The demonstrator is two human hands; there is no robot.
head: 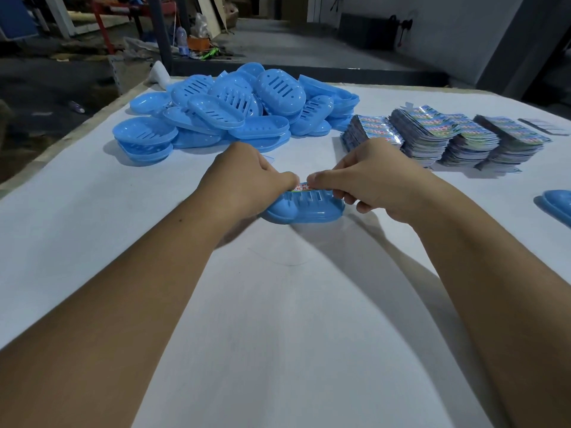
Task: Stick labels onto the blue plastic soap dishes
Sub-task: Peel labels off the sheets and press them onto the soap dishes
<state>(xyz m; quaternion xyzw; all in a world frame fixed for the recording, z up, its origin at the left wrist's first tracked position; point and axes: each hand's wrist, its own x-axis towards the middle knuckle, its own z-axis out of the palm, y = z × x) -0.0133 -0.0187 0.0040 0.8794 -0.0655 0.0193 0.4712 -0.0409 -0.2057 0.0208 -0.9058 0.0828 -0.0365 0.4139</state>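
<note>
We're mid-application on one soap dish (304, 208), lying slotted side up on the white surface (293, 319), centre, just in front of us. Left hand (247, 180) and right hand (374, 183) both have fingers curled, pinching the label (301, 187) at the dish's far rim; only a sliver of its print shows between the fingertips, so we can't tell if it's fully stuck down.

Done so far, as far as we can see: maybe one dish at the right edge (556, 205), mostly cut off, label not visible.

Left: a big pile of unlabelled dishes (234, 109) beyond the hands, well apart from the work spot. Label stacks (445, 137) far right are tall. We judge the job is at an early stage, bulk still to do.
</note>
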